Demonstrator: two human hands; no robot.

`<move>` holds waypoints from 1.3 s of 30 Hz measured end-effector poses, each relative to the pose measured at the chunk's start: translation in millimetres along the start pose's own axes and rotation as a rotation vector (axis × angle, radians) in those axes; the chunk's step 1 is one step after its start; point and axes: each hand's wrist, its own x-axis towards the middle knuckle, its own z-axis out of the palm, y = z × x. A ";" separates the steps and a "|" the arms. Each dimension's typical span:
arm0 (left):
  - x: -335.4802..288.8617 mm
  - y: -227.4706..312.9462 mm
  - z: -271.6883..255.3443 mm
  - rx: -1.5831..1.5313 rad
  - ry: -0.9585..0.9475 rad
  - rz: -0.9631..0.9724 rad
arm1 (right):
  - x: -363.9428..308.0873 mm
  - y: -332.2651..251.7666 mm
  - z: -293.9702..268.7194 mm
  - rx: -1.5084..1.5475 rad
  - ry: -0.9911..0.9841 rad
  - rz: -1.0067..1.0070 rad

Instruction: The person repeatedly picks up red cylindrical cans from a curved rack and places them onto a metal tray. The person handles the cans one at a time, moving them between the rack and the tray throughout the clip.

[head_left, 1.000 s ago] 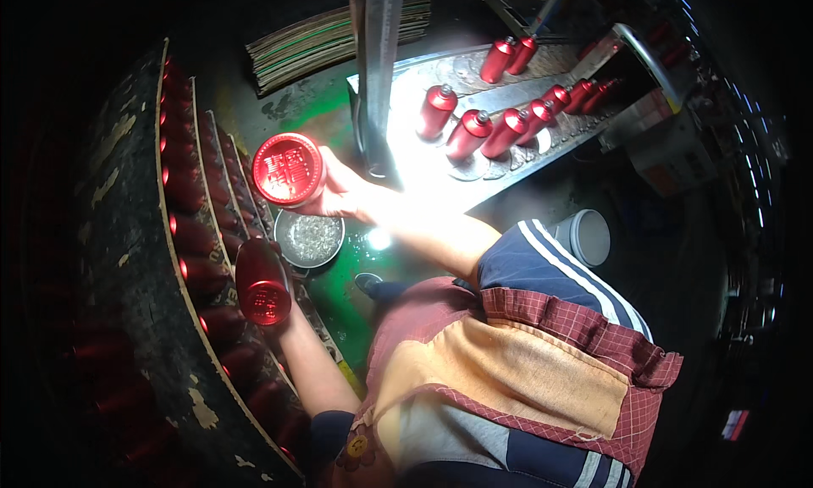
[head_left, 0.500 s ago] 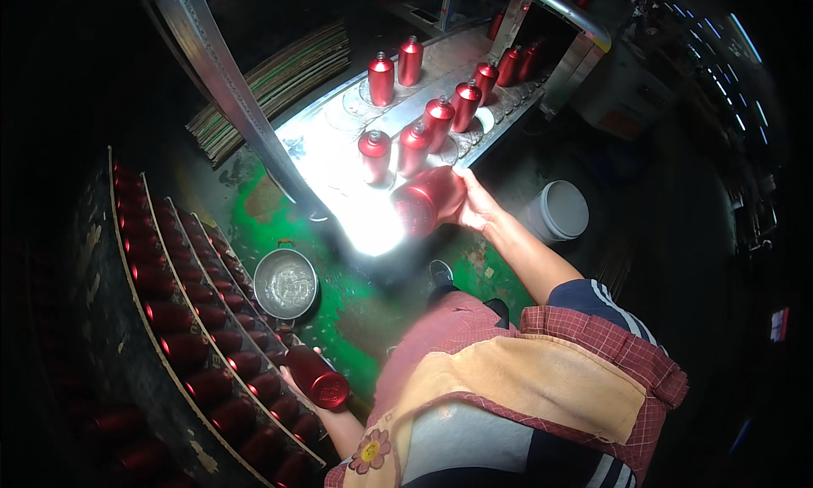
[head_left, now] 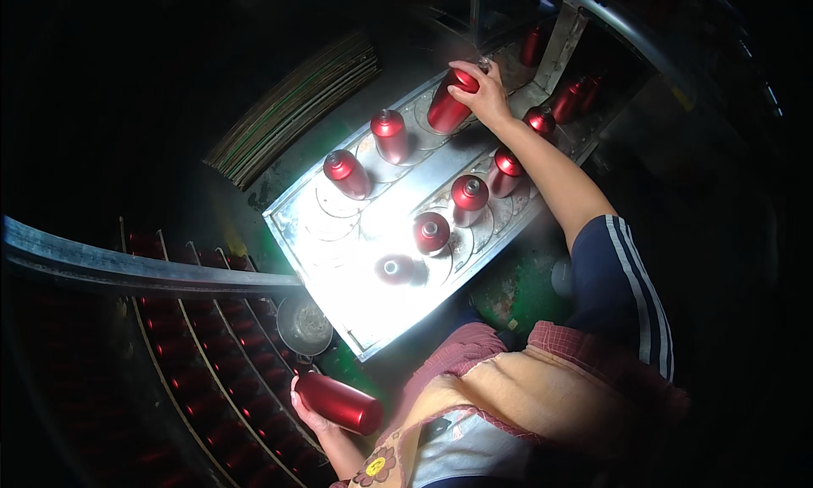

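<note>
My right hand is closed round the upper part of a red metal bottle in the far-left row on a metal worktable. Whether that bottle's base touches the table, I cannot tell. Two red bottles stand nearer in the same row, and several more form the right-hand row. Low in the view, my left hand grips another red bottle, tilted on its side with its base toward the right. Bright light washes out the table's near end.
Racks of stacked red bottles fill the lower left. A metal pan lies between them and the table. Beyond the table's left side is a stack of flat sheets. A metal bar crosses from the left; a metal frame arches over the far end.
My right hand has gone from the table's near edge, where it held a tilted bottle, to a bottle in the far-left row. My left hand still holds its bottle. The view has shifted.
</note>
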 end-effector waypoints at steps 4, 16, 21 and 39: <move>-4.1 -0.2 71.9 0.258 0.123 0.221 | 3.3 34.4 96.4 -0.037 -0.270 0.040; 116.9 -112.1 214.1 1.077 -0.242 0.859 | 12.2 5.8 113.4 0.008 -0.389 -0.056; 102.2 -145.2 220.8 1.289 -0.395 0.547 | -61.4 -35.6 35.1 0.306 -0.324 -0.044; -249.1 213.8 -227.1 0.577 0.259 0.947 | -457.0 -562.9 53.7 0.702 -1.049 -0.730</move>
